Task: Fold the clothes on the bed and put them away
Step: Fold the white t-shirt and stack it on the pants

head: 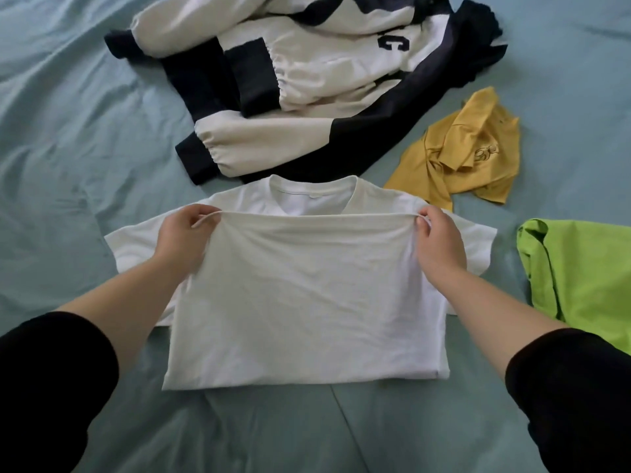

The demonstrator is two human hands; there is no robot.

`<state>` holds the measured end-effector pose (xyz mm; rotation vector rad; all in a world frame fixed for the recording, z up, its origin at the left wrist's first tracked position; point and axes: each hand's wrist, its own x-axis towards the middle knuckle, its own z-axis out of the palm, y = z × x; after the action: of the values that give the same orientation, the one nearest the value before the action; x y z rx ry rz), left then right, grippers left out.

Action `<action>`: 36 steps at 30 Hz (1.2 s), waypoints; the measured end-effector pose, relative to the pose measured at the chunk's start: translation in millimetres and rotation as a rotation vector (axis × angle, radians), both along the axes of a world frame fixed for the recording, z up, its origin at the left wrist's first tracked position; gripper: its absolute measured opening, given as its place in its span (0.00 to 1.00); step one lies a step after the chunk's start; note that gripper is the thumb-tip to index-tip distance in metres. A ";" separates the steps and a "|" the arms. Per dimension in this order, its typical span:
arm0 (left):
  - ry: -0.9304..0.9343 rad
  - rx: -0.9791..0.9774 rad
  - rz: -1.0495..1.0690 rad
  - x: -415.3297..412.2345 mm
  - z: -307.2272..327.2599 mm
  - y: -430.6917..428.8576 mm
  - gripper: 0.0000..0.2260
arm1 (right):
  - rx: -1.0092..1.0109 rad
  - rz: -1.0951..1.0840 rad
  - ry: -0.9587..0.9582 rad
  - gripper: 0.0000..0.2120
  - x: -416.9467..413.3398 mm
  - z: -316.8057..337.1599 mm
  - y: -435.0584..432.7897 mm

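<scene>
Head view: the white T-shirt (307,302) lies flat in the middle of the bed (51,165), collar at 12 o'clock and its lower half doubled up over the chest. The left hand (184,233) pinches the hem's corner at 10 o'clock. The right hand (440,240) pinches the other corner at 2 o'clock, so the hem is stretched taut between them.

The cloth looks thin, light and limp. It will likely sag or wrinkle wherever it is unsupported, so the two hem corners seem the right hold, kept level.

The fold forms a straight edge at 6 o'clock, and both short sleeves stick out past the folded panel at 9 and 3 o'clock.

A navy and cream jacket (307,80) crowds the collar at 12 o'clock; whether they touch I cannot tell. A crumpled yellow garment (471,155) sits near the shoulder at 1 o'clock, and a green garment (587,274) lies near the sleeve at 3 o'clock. Bare sheet shows at 9 and 6 o'clock, the better side for shifting the shirt.
</scene>
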<state>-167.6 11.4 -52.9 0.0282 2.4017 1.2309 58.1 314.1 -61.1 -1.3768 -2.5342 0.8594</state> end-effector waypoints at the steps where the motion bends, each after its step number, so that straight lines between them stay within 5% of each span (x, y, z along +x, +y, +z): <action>1: 0.007 0.000 0.009 -2.7 -2.2 2.1 0.04 | 0.008 0.000 -0.011 0.09 -1.6 -2.2 4.1; 11: 0.149 -0.087 -0.044 -27.4 -10.6 11.2 0.05 | 0.103 0.034 -0.025 0.10 -30.0 -13.1 22.7; 16: 0.430 -0.511 -0.179 -11.6 -9.1 17.5 0.20 | 0.370 0.052 -0.100 0.16 -33.1 -9.6 -1.9; 19: 0.530 -0.510 -0.434 42.9 -13.9 31.9 0.30 | 0.375 0.369 -0.006 0.22 -32.2 -14.2 -60.4; 21: 0.510 -0.603 -0.686 64.2 -31.9 26.0 0.30 | 0.342 0.617 -0.157 0.26 -26.9 -29.0 -83.7; 24: 0.400 -0.703 -0.674 40.3 -48.6 0.5 0.30 | 0.309 0.577 -0.359 0.29 -10.2 -47.0 -52.2; 30: 0.393 -0.763 -0.605 53.3 -41.3 0.2 0.30 | 0.216 0.340 -0.388 0.31 0.2 -42.8 -58.1; 34: 0.619 -0.662 -0.942 144.5 -46.0 -15.5 0.29 | 0.285 0.742 -0.286 0.29 45.2 -38.0 -139.1; 36: 0.674 -0.617 -1.027 152.2 -52.2 -44.6 0.27 | 0.288 0.774 -0.303 0.28 80.3 -44.3 -132.7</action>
<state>-15.3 -33.2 -105.2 1.4529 2.5257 -0.0310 138.4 181.5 -105.4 -0.4420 -3.3097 0.3323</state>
